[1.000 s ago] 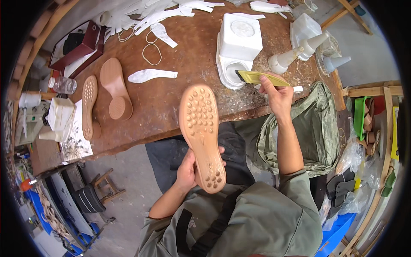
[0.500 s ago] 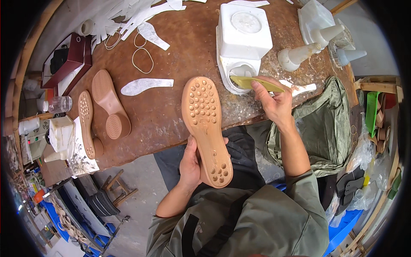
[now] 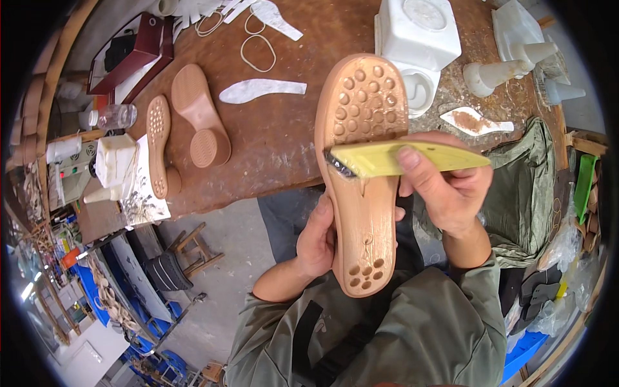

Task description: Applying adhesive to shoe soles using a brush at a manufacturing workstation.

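Left hand (image 3: 317, 240) grips sole (image 3: 362, 169); right hand (image 3: 445, 187) brushes it.

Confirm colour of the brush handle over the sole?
Yellow. The brush, held in the right hand, lies across the tan sole; head view shows it best.

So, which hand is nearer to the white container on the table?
Right. The right hand, holding the yellow brush, is just below the white container; the left hand grips the sole lower down.
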The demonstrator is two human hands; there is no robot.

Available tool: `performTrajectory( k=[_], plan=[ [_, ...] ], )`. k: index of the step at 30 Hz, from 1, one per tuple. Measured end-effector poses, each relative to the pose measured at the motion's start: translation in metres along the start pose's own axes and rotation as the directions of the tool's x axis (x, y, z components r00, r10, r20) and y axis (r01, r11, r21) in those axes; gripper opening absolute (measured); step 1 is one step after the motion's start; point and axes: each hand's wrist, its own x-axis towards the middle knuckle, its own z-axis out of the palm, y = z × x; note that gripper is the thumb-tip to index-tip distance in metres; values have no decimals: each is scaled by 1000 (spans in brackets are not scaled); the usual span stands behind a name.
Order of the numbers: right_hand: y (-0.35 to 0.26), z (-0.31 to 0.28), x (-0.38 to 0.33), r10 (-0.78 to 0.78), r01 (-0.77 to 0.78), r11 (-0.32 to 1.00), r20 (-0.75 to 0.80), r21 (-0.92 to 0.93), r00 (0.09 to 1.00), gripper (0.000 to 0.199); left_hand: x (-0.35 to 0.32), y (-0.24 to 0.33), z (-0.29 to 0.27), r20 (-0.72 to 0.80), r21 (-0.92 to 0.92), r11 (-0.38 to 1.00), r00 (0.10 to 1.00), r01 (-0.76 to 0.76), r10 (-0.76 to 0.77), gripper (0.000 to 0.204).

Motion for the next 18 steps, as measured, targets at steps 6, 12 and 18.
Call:
performTrajectory(
  k=[6, 12, 18],
  plan=[
    [-18, 6, 2, -395, 374, 885, -20, -278, 919, 16, -25, 3, 18, 19, -2, 999, 999, -49, 49, 73],
    [-40, 4, -22, -378, 422, 865, 199, -271, 904, 16, -41, 11, 21, 104, 43, 996, 992, -75, 70, 76],
    [-57, 5, -43, -374, 460, 855, 330, -239, 867, 15, -54, 15, 25, 195, 105, 990, 978, -90, 69, 73]
  ],
)
